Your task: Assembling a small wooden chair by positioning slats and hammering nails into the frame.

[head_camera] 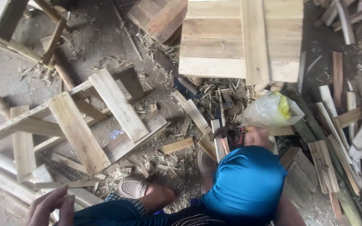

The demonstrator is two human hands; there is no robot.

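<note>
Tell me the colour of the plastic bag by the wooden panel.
The plastic bag is clear to whitish with something yellow inside, seen in the head view.

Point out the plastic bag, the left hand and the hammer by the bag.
plastic bag (271,111), head view, on its clear middle.
left hand (49,207), head view, on the palm, open, holding nothing.
hammer (221,133), head view, on the dark head.

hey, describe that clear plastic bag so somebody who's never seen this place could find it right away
Start at the big pale plank panel at the top of the view. Just below its lower right corner, the plastic bag sits above scrap wood and shavings, with the right hand right beneath it. It is the only soft, see-through thing there, with something yellow inside.
</note>
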